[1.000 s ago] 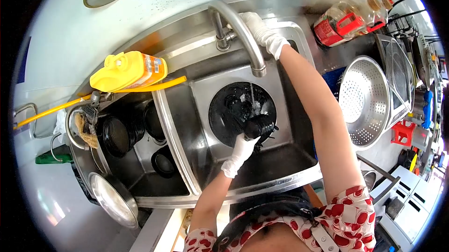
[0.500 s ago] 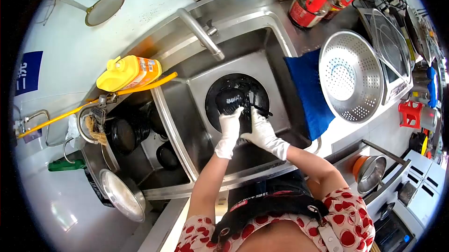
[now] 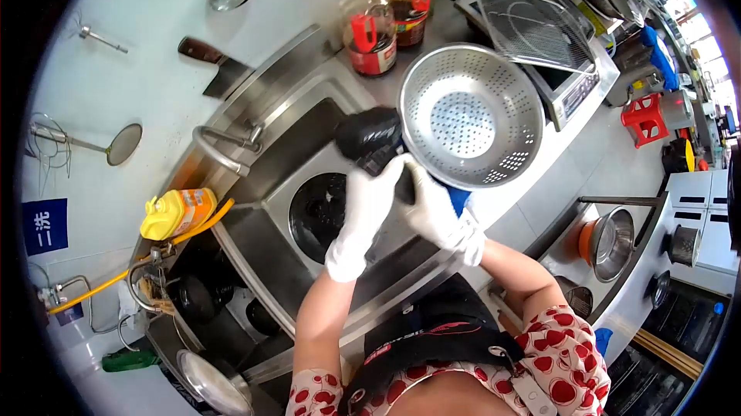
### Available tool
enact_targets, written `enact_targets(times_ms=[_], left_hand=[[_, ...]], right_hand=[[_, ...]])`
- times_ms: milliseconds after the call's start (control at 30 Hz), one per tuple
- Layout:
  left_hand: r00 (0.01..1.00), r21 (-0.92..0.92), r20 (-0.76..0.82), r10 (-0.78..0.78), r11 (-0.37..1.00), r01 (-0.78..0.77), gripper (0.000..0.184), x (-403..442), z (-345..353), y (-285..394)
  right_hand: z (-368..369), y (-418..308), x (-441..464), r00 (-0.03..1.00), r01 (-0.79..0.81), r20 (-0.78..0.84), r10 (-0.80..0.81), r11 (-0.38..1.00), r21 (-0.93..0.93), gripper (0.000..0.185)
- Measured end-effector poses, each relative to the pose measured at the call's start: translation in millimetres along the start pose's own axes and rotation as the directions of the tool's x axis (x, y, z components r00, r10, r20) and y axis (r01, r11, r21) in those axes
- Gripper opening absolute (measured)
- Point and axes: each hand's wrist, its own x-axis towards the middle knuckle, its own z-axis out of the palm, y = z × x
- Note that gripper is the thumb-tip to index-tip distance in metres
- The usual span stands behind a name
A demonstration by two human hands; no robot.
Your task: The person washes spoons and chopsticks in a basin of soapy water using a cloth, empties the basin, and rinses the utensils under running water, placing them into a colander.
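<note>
Black dishes (image 3: pixel 369 134), seemingly stacked, are held over the right edge of the sink, tilted beside the steel colander (image 3: pixel 471 115). My left hand (image 3: pixel 367 204), in a white glove, is closed on their lower end. Close on its right, my gloved right hand (image 3: pixel 434 211) has its fingers bent round something dark, which is mostly hidden between the hands. Below and left, a round black vessel (image 3: pixel 318 215) lies in the sink basin (image 3: pixel 270 208). Part of a blue cloth (image 3: pixel 457 198) shows under the colander.
The faucet (image 3: pixel 220 155) stands at the sink's back. A yellow jug (image 3: pixel 179 213) and yellow hose are at the left, above a second basin with black dishes (image 3: pixel 197 296). Red-labelled bottles (image 3: pixel 370 38) stand behind the colander. A mesh rack (image 3: pixel 536 30) lies further right.
Both hands have come up out of the basin and moved right with black dishes, to beside the colander. The view has turned right. Earlier, my right hand left the faucet area and joined my left.
</note>
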Motion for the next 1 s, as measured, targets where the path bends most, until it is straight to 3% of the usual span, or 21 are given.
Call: enact_targets(times_ms=[67, 100, 133, 167, 200, 233, 267, 300, 333, 367, 433, 467, 567, 633, 767, 867, 900, 933, 967, 1000], left_hand=[[0.992, 0.104, -0.038, -0.117, 0.987, 0.120, 0.018, 37, 48, 7], [0.999, 0.065, -0.010, -0.050, 0.997, 0.050, 0.017, 62, 67, -9], [0.999, 0.180, -0.004, -0.051, 0.982, 0.051, 0.017, 84, 84, -15], [0.997, 0.264, 0.000, -0.076, 0.962, 0.073, 0.020, 108, 97, -32], [0.995, 0.346, 0.002, -0.100, 0.934, 0.093, 0.022, 130, 109, -54], [0.988, 0.282, 0.037, -0.152, 0.950, 0.136, 0.025, 145, 115, -75], [0.976, 0.221, 0.074, -0.204, 0.958, 0.183, 0.027, 157, 118, -89], [0.940, 0.276, 0.067, -0.333, 0.912, 0.304, 0.029, 162, 119, -91], [0.931, 0.302, 0.088, -0.353, 0.900, 0.313, 0.031, 178, 116, -122], [0.910, 0.327, 0.054, -0.411, 0.868, 0.373, 0.032, 173, 117, -115], [0.851, 0.329, 0.050, -0.524, 0.813, 0.481, 0.039, 154, 116, -91], [0.849, 0.315, 0.051, -0.525, 0.815, 0.486, 0.039, 155, 116, -96], [0.844, 0.189, 0.121, -0.522, 0.847, 0.497, 0.039, 157, 110, -122], [0.859, 0.266, 0.044, -0.510, 0.835, 0.482, 0.029, 154, 115, -117], [0.871, 0.362, -0.013, -0.492, 0.809, 0.462, 0.020, 159, 108, -141], [0.888, 0.150, -0.036, -0.458, 0.876, 0.458, 0.014, 160, 106, -148], [0.924, 0.160, -0.058, -0.377, 0.911, 0.381, 0.015, 155, 108, -142], [0.950, 0.342, -0.092, -0.299, 0.886, 0.312, 0.017, 157, 109, -144], [0.971, 0.515, -0.109, -0.215, 0.823, 0.240, 0.021, 163, 111, -150], [0.986, 0.671, -0.107, -0.128, 0.722, 0.167, 0.026, 159, 114, -134]], right_hand=[[-40, 18, 24, 0.994, -0.105, -0.003, 0.105, 0.994, -0.005, 0.074], [-43, 61, 38, 0.999, -0.023, -0.026, 0.026, 0.996, 0.092, 0.075], [-60, 83, 50, 0.996, 0.086, -0.006, -0.086, 0.994, 0.061, 0.081], [-84, 78, 62, 0.965, -0.191, 0.214, 0.150, 0.964, 0.187, 0.082], [-107, 72, 74, 0.832, -0.470, 0.443, 0.334, 0.849, 0.241, 0.084], [-111, 92, 82, 0.834, -0.462, 0.449, 0.320, 0.851, 0.251, 0.079], [-112, 111, 87, 0.854, -0.434, 0.414, 0.315, 0.870, 0.235, 0.073], [-113, 129, 92, 0.873, -0.407, 0.378, 0.308, 0.887, 0.217, 0.067], [-105, 158, 94, 0.889, -0.378, 0.360, 0.282, 0.897, 0.231, 0.063], [-95, 193, 100, 0.859, -0.433, 0.354, 0.369, 0.893, 0.122, 0.061], [-100, 186, 98, 0.822, -0.540, 0.286, 0.492, 0.833, 0.118, 0.057], [-101, 184, 98, 0.796, -0.590, 0.253, 0.550, 0.799, 0.119, 0.055], [-90, 207, 99, 0.839, -0.524, 0.165, 0.518, 0.852, -0.011, 0.049], [-77, 236, 107, 0.853, -0.466, 0.183, 0.488, 0.871, -0.155, 0.044], [-89, 214, 102, 0.891, -0.424, 0.100, 0.442, 0.891, -0.160, 0.039], [-91, 207, 100, 0.893, -0.419, 0.091, 0.440, 0.889, -0.186, 0.035], [-78, 225, 105, 0.862, -0.444, 0.162, 0.481, 0.869, -0.218, 0.032], [-74, 244, 107, 0.874, -0.207, 0.283, 0.396, 0.828, -0.521, 0.032], [-79, 227, 110, 0.840, 0.081, 0.417, 0.347, 0.680, -0.729, 0.033], [-83, 217, 110, 0.767, 0.375, 0.543, 0.341, 0.449, -0.811, 0.034]])
